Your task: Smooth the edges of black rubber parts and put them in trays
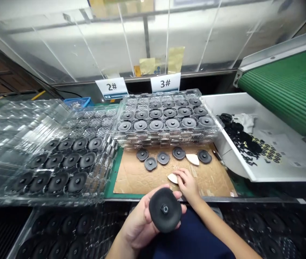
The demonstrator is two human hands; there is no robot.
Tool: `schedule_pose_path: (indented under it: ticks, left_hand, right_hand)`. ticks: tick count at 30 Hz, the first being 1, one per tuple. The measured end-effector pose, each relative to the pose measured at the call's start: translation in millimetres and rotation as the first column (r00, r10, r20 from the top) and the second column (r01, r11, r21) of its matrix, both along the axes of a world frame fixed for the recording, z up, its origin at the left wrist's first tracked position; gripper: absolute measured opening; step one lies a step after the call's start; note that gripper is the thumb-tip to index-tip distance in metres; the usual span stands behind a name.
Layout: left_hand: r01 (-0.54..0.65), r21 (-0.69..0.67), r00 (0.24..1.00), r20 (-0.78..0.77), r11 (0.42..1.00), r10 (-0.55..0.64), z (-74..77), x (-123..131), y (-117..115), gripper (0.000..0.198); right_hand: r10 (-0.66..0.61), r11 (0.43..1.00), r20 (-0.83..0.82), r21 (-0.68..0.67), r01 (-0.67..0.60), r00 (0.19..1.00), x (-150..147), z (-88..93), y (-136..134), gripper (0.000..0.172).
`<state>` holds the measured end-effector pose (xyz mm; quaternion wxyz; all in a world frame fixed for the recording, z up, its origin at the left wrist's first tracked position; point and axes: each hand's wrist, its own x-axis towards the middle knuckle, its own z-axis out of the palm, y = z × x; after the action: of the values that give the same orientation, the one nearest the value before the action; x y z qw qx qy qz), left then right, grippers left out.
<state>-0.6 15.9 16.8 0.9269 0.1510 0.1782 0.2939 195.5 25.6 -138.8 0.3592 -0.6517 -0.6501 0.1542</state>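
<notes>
My left hand (pixel 139 225) is wrapped round a black rounded disc (pixel 165 212) with a small post at its centre, held up close to me. Just beyond it, my right hand (pixel 187 185) pinches a cream-coloured wedge-shaped piece (pixel 172 178) low over the cardboard sheet (pixel 131 180). A second cream wedge-shaped piece (pixel 192 159) lies on the cardboard. Around it rest several similar dark discs (pixel 163 158), apart from both hands. The exact material of the cream pieces cannot be made out.
Behind the cardboard stands a stack of clear trays (pixel 166 135) with discs in pockets. More clear trays (pixel 99 172) fill the left. At right, a white bin (pixel 236 162) contains black parts, below a green conveyor belt (pixel 285 79). Signs read 2# (pixel 112 87) and 3# (pixel 165 83).
</notes>
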Motion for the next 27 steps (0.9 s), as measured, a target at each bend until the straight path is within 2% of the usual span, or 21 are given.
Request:
schedule_pose_path:
  ticks: [5, 8, 12, 16, 21, 24, 27]
  left_hand:
    - [-0.029, 0.146, 0.998, 0.052, 0.989, 0.021, 11.4, -12, -39, 0.055]
    - [-0.05, 0.208, 0.996, 0.083, 0.977, 0.033, 15.8, -19, -64, 0.055]
    - [-0.127, 0.248, 0.986, 0.133, 0.96, 0.096, 11.8, -27, -98, 0.058]
    - [-0.276, 0.242, 0.958, 0.145, 0.93, 0.247, 1.8, -33, -123, 0.055]
    - [-0.467, 0.231, 0.884, 0.09, 0.853, 0.459, -0.4, -33, -133, 0.056]
    - [-0.512, 0.221, 0.857, 0.067, 0.83, 0.51, 3.2, -30, -127, 0.063]
    - [-0.534, 0.214, 0.843, 0.055, 0.818, 0.536, 4.3, -27, -117, 0.059]
  right_hand:
    - [0.088, 0.993, 0.129, 0.068, -0.097, 0.988, -1, 0.8, -8, 0.033]
    - [0.123, 0.983, 0.214, 0.111, -0.149, 0.969, -2, -2.8, -12, 0.035]
    - [0.1, 0.978, 0.274, 0.151, -0.146, 0.956, -1, -14.2, -19, 0.027]
    - [0.062, 0.974, 0.287, 0.194, -0.121, 0.956, 3, -22.0, -30, 0.027]
    - [0.078, 0.96, 0.305, 0.235, -0.154, 0.949, 5, -22.7, -37, 0.027]
    - [0.074, 0.957, 0.308, 0.247, -0.155, 0.949, 5, -23.3, -36, 0.027]
    - [0.073, 0.959, 0.302, 0.241, -0.15, 0.951, 5, -23.9, -35, 0.028]
